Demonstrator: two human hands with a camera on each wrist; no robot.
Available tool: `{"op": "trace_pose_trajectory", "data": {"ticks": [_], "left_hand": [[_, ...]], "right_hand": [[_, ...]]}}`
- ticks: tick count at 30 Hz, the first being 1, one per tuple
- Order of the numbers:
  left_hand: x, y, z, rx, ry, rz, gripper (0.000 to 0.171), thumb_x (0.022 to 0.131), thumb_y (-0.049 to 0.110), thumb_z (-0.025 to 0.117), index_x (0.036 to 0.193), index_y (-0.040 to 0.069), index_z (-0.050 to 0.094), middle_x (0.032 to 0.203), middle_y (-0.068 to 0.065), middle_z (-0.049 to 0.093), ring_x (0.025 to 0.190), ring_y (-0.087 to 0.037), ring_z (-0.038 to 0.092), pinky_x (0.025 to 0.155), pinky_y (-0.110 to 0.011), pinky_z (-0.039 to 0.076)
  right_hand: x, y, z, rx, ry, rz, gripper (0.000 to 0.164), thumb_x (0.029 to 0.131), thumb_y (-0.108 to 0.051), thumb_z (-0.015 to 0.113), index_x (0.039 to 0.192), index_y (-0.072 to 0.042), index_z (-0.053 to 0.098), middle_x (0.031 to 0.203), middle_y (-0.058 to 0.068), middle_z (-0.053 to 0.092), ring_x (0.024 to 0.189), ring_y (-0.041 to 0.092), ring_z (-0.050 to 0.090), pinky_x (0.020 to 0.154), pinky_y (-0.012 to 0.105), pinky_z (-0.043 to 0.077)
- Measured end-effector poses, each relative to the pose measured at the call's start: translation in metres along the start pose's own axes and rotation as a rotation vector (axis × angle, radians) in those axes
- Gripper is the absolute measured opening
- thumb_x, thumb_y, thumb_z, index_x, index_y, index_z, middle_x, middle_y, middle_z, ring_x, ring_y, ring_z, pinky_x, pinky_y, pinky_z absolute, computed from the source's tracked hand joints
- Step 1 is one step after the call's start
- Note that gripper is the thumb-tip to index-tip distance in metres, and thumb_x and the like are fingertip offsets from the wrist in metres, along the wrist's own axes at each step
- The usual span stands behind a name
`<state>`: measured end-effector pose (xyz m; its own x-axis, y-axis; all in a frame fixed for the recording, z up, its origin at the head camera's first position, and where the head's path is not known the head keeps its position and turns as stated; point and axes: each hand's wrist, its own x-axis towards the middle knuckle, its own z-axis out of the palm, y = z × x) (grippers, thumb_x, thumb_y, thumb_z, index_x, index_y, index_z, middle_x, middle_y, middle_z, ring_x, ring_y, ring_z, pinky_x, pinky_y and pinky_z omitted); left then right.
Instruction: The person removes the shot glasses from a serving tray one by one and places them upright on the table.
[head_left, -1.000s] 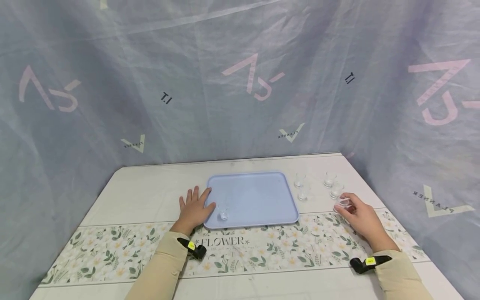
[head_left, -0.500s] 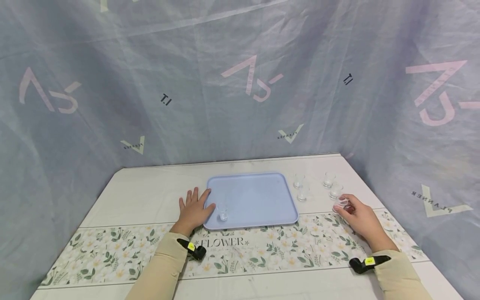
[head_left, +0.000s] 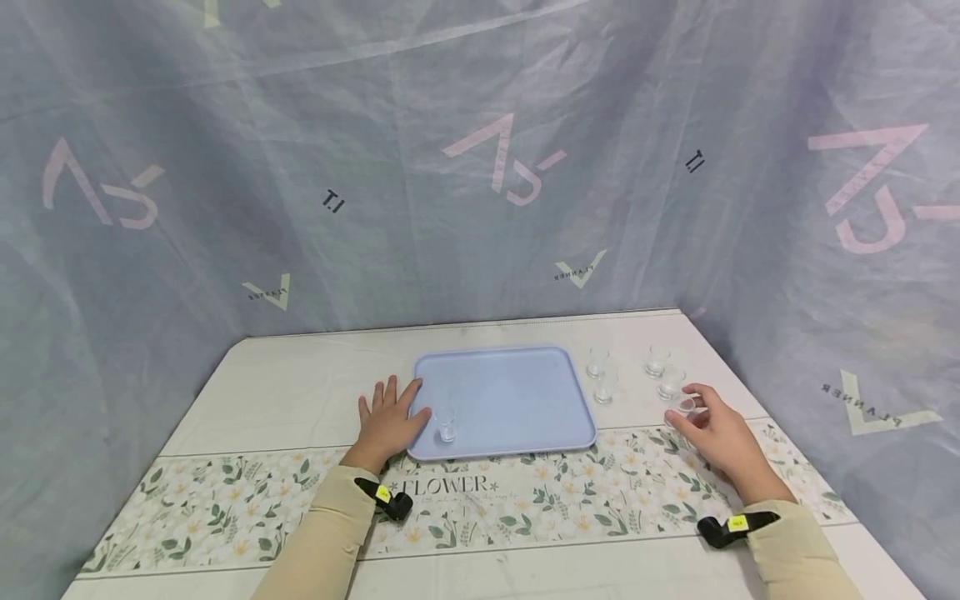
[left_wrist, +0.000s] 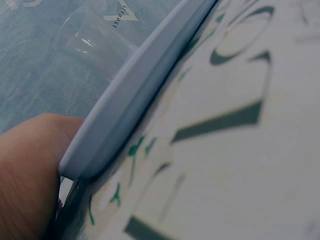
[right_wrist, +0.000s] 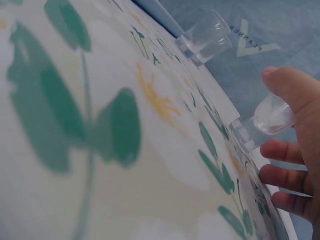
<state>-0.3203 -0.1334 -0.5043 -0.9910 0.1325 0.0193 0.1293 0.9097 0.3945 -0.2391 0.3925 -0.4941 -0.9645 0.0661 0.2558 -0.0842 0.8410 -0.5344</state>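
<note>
My left hand (head_left: 387,425) lies with spread fingers at the left edge of a light-blue tray (head_left: 510,396), thumb over its rim. A small clear shot glass (head_left: 447,428) stands on the tray near that thumb. My right hand (head_left: 716,429) is around another shot glass (head_left: 686,406) on the table, its thumb and fingers spread apart. In the right wrist view the thumb (right_wrist: 290,85) stands clear of this glass (right_wrist: 245,135); contact by the other fingers is hard to tell.
Two shot glasses (head_left: 604,388) stand just right of the tray. Two more shot glasses (head_left: 670,383) stand beyond my right hand. A flowered strip (head_left: 247,500) crosses the white table (head_left: 300,367). Grey-blue cloth (head_left: 420,208) hangs around the back and sides.
My right thumb and index finger have spread wider about the glass, which stays at nearly the same spot. My left hand and the tray stay still.
</note>
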Motion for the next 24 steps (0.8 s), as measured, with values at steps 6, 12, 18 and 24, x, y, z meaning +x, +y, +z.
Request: {"op": "trace_pose_trajectory", "data": {"ticks": [6,12,18,24], "left_hand": [[0.0,0.0,0.0,0.006,0.004,-0.003,0.07,0.101,0.049,0.05,0.161,0.019,0.03,0.167,-0.025,0.01,0.153,-0.047,0.002,0.116,-0.07,-0.004],[0.003,-0.003,0.002,0.009,0.001,0.004,0.071,0.101,0.05,0.049,0.162,0.02,0.029,0.167,-0.024,0.009,0.153,-0.047,0.001,0.116,-0.069,-0.005],[0.006,-0.008,0.008,-0.012,-0.01,0.008,0.071,0.1,0.051,0.047,0.162,0.021,0.028,0.167,-0.024,0.007,0.153,-0.047,-0.001,0.115,-0.069,-0.008],[0.007,-0.01,0.012,-0.024,-0.012,0.012,0.072,0.1,0.053,0.047,0.162,0.021,0.028,0.167,-0.024,0.006,0.153,-0.047,-0.003,0.115,-0.07,-0.009]], "right_hand": [[0.001,-0.006,-0.002,0.024,0.024,0.0,0.068,0.099,-0.048,0.063,0.145,-0.003,0.042,0.13,0.028,0.056,0.11,0.045,0.058,0.082,0.061,0.049],[0.007,-0.014,0.001,0.033,0.135,-0.099,0.056,0.098,-0.037,0.067,0.138,0.0,0.051,0.125,0.025,0.061,0.112,0.042,0.056,0.086,0.06,0.045],[0.013,-0.031,0.007,0.001,0.2,-0.175,0.046,0.097,-0.031,0.069,0.131,-0.002,0.058,0.117,0.021,0.066,0.109,0.041,0.058,0.087,0.06,0.044],[0.021,-0.051,0.02,-0.021,0.212,-0.213,0.041,0.096,-0.028,0.071,0.127,-0.004,0.06,0.114,0.018,0.068,0.107,0.039,0.059,0.088,0.061,0.043]]}}
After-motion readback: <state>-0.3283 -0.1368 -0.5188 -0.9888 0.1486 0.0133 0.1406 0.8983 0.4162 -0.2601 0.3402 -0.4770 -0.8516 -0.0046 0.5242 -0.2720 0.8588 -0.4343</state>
